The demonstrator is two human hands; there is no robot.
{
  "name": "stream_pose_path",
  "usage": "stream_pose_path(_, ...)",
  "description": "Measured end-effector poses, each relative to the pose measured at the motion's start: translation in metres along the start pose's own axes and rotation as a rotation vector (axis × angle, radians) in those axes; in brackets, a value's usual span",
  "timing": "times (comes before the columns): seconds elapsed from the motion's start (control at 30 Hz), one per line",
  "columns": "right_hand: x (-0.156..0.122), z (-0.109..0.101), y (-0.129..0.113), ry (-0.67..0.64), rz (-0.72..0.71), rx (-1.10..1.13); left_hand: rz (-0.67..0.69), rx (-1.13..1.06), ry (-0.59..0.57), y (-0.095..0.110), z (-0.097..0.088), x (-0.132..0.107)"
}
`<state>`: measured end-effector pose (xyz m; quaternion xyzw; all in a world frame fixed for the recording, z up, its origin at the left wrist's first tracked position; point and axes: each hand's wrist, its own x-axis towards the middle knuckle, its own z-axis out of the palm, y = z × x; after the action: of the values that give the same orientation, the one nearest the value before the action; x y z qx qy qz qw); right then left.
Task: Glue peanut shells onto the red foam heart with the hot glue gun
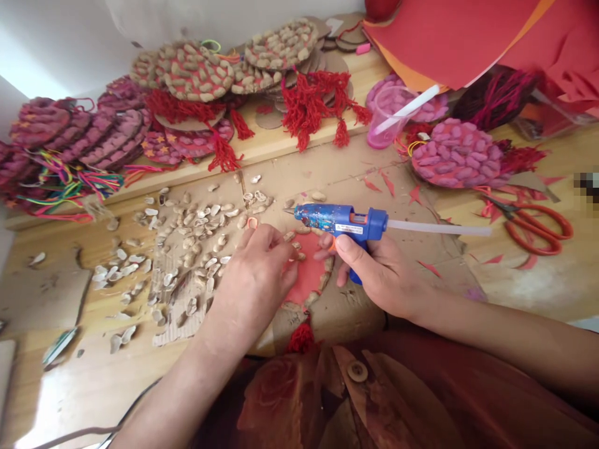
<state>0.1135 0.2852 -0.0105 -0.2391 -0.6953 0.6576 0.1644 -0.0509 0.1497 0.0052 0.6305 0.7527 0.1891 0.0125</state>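
Though visible, glue gun (322,216) label (349,229) illegible

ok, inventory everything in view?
Glue gun: one, blue, centre
Glue stick: one, whitish, gun's rear
Round piece: one, red, below gun
Peanut shells: many, tan, left centre
Scissors: one, orange-handled, right
Peanut-covered discs: many, tan or pink, back
Tassels: several, red, mostly back
Cords: several, multicoloured, back left
Cup: one, pink, back right
Yarn: one bundle, magenta, back right
Paper: many sheets and scraps, red, orange, right
Cardboard: several, brown, centre, left
Tabletop: one, tan, underneath
Left hand: one, bare, at round piece's edge
Right hand: one, bare, gripping gun
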Motion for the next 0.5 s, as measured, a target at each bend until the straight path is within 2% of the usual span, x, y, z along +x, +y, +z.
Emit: stream_pose_path(0.5,0.0019,0.0009,0.0011,-0.007,-0.005,0.047,0.005,0.062,-0.016,0.0001,0.0006,0.0008)
